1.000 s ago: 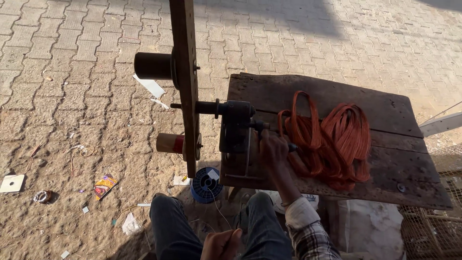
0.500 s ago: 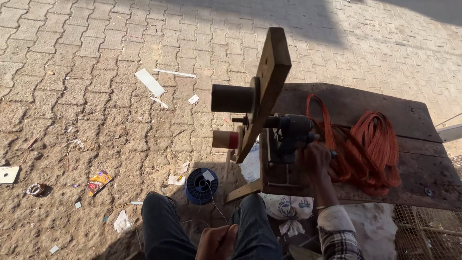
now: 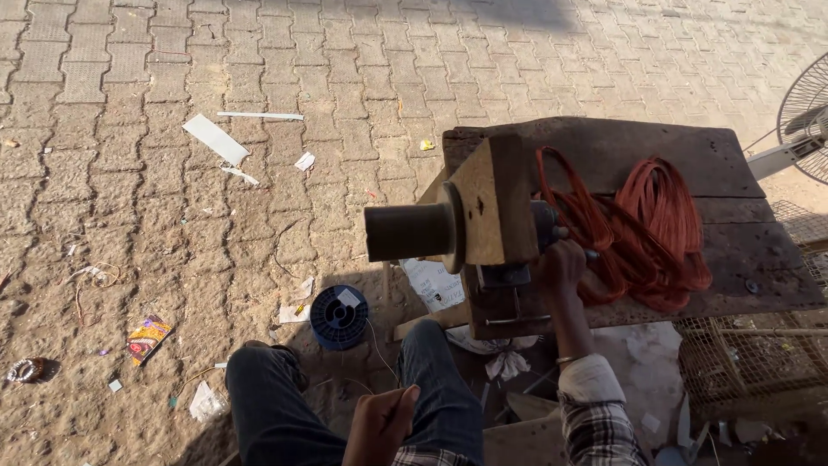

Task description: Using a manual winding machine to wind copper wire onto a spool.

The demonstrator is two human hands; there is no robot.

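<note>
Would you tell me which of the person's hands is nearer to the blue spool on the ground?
Left. The left hand is just below the blue spool, over the lap; the right hand is up at the winding machine.

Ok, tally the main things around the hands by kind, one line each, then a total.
Hands: 2, the left hand and the right hand
Wooden winder: 1
Dark cylinder: 1
Orange wire coil: 1
Blue spool: 1
Table: 1
Fan: 1
Total: 8

left hand (image 3: 379, 423): loosely curled by lap | right hand (image 3: 561, 263): fist closed, arm extended
</note>
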